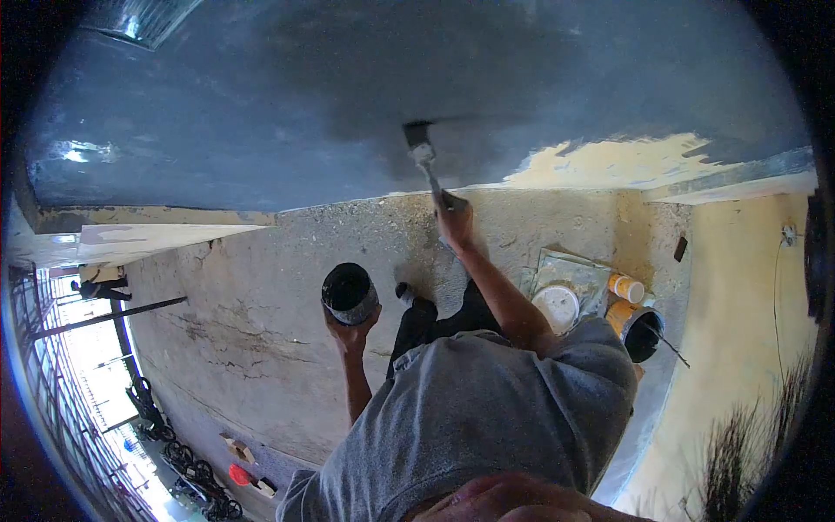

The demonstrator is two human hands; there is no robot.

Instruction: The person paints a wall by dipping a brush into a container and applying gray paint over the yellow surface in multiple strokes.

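My right hand (454, 222) is closed round the handle of a paintbrush (424, 155), arm stretched forward. The dark bristles overlap the wall (261, 113), which is coated in dark grey-blue paint. A patch of bare cream wall (609, 163) shows low down to the right of the brush. In my left hand (351, 329) is a paint can (350, 296), held at its side and lower part, with dark paint inside and splashes on its outside.
On the floor (252, 313) at right stand a white lidded bucket (557, 307), a small orange-and-white container (626, 287) and a bucket of dark paint (642, 335) with a stick in it. Bicycles (196, 478) line the far left, near a metal grille (65, 383).
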